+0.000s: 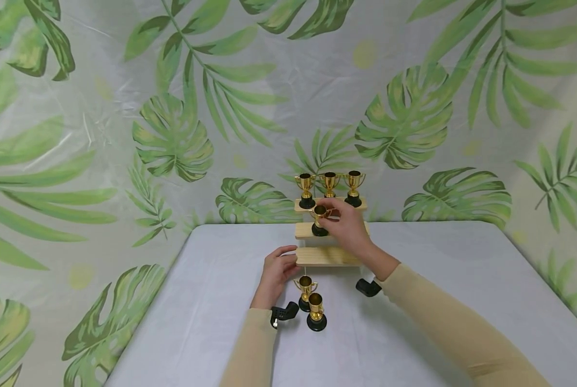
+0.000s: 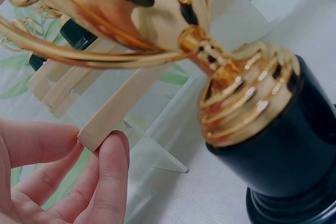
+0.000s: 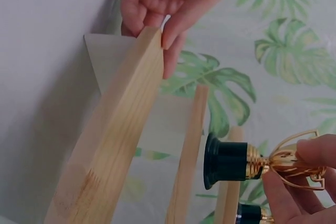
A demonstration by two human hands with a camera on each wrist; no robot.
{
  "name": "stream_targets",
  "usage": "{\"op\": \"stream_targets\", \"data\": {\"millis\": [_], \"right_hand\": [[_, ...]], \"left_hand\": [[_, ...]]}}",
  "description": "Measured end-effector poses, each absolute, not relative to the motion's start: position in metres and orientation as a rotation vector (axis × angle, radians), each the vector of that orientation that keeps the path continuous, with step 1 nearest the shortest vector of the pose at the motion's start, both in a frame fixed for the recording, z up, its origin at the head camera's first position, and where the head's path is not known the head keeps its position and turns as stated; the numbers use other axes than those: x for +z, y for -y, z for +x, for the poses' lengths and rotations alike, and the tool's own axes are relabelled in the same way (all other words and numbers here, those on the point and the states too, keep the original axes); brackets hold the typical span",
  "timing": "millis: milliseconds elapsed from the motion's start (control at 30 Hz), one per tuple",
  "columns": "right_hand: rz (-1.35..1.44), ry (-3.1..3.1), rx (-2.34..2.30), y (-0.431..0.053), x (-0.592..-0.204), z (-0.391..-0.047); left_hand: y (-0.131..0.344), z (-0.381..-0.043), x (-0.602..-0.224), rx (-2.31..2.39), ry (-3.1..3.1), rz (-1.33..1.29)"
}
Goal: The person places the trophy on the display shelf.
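My right hand (image 1: 350, 228) pinches a small gold trophy cup (image 1: 319, 231) with a black base over the middle wooden board (image 1: 304, 231) of a three-step stand. In the right wrist view, that trophy's base (image 3: 227, 161) is close to the board's surface, and the fingers grip its gold cup. My left hand (image 1: 275, 273) pinches the left end of the lowest board (image 1: 327, 257); the left wrist view shows thumb and fingers around the board's end (image 2: 97, 135). Three trophies, including one at the right (image 1: 354, 188), stand on the top board (image 1: 364, 205).
Two more trophies stand on the white table (image 1: 211, 322) in front of the stand, one (image 1: 305, 290) behind the other (image 1: 316, 314), beside my left wrist. A clear side panel (image 2: 157, 148) supports the boards. A leaf-patterned sheet (image 1: 249, 150) hangs behind the table.
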State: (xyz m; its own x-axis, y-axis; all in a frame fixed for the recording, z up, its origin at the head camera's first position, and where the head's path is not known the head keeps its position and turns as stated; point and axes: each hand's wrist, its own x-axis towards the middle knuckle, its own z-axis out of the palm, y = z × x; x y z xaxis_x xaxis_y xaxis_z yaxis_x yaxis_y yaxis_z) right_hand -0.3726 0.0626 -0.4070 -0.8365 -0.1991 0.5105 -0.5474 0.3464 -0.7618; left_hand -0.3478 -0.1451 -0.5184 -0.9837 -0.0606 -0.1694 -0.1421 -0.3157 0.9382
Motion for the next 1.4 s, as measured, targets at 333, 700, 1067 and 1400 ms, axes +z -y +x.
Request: {"op": "stream_targets", "data": {"millis": [333, 700, 1067, 1400], "right_hand": [[0.634, 2.342, 1.406, -0.061, -0.403, -0.384], [0.613, 2.394, 1.389, -0.058, -0.402, -0.393], [0.582, 2.413, 1.374, -0.057, -0.406, -0.399], [0.601, 2.399, 1.391, -0.059, -0.408, -0.400]], "left_hand": [[0.146, -0.347, -0.518, 2.495, -1.804, -0.246], [0.145, -0.347, -0.520, 2.507, -1.798, -0.235], [0.146, -0.347, -0.521, 2.511, -1.803, -0.222], [0.146, -0.348, -0.521, 2.512, -1.793, -0.219]]}}
